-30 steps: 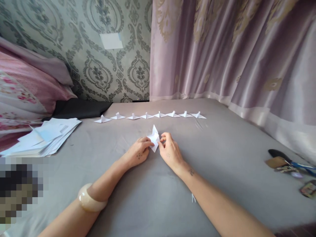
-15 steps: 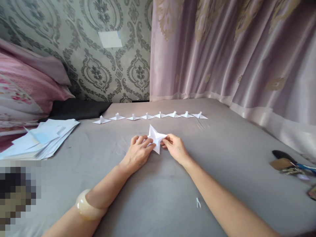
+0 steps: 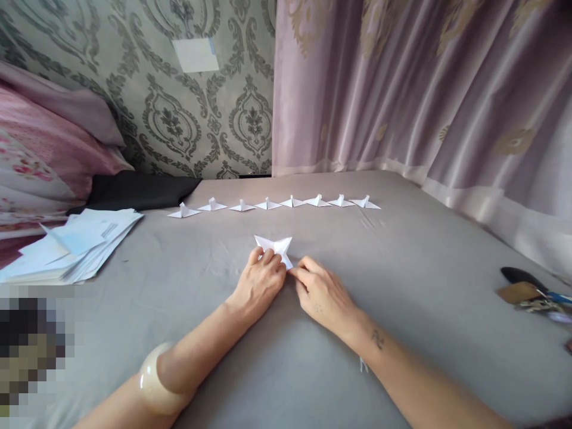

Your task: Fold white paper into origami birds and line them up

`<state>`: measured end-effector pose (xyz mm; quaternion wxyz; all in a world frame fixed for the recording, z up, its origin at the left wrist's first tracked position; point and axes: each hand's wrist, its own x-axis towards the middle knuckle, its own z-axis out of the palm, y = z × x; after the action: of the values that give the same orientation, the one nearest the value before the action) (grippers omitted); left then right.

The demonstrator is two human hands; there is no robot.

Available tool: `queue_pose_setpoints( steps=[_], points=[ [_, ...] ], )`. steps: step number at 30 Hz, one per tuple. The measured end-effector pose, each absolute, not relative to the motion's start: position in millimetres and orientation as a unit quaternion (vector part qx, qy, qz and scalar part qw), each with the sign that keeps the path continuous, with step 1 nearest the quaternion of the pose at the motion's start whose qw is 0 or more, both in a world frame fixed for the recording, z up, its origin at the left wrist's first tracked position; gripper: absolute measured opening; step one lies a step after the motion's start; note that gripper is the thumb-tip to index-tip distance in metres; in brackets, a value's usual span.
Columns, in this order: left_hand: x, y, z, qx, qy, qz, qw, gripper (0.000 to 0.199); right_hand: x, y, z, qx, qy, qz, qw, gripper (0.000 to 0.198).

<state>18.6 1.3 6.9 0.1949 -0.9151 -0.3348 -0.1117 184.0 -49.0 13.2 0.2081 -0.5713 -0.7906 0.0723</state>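
Observation:
A white folded paper star (image 3: 273, 245) lies on the grey sheet in front of me, two of its points facing away. My left hand (image 3: 263, 277) is curled over its near side, with the fingers holding the paper and hiding part of it. At the lower right point, my right hand (image 3: 324, 292) grips the tip between thumb and forefinger; the fingertips are partly hidden. Beyond both hands stands a row of several small folded white paper pieces (image 3: 267, 204), each with an upright part in the middle.
On the left are a stack of white paper sheets (image 3: 89, 244) and a black cloth (image 3: 143, 189). Keys (image 3: 538, 305) and a brown tag (image 3: 518, 292) lie far right. A patterned wall and a pink curtain (image 3: 348, 89) border the grey bedding (image 3: 214, 345).
The paper star has turned, so a different point faces my right hand. My right hand has come nearer to me and turned palm down. The view has tilted slightly downward.

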Motion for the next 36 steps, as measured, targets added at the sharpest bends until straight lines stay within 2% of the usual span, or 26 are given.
queue_pose_setpoints(
  steps=[9,18,36],
  points=[
    [20.8,6.0,2.4,-0.911,-0.351,-0.173,0.133,0.022,184.5,-42.1,10.6,-0.596,-0.785,0.026,0.164,0.02],
    [23.2,8.4,5.9,-0.908,-0.386,-0.144,0.073,0.027,187.1,-33.7,4.9,-0.63,-0.75,0.073,0.188,0.021],
    [30.1,18.8,8.4,-0.884,-0.45,-0.125,0.029,0.028,190.5,-11.2,0.0,-0.673,-0.669,0.199,0.248,0.015]
  ],
)
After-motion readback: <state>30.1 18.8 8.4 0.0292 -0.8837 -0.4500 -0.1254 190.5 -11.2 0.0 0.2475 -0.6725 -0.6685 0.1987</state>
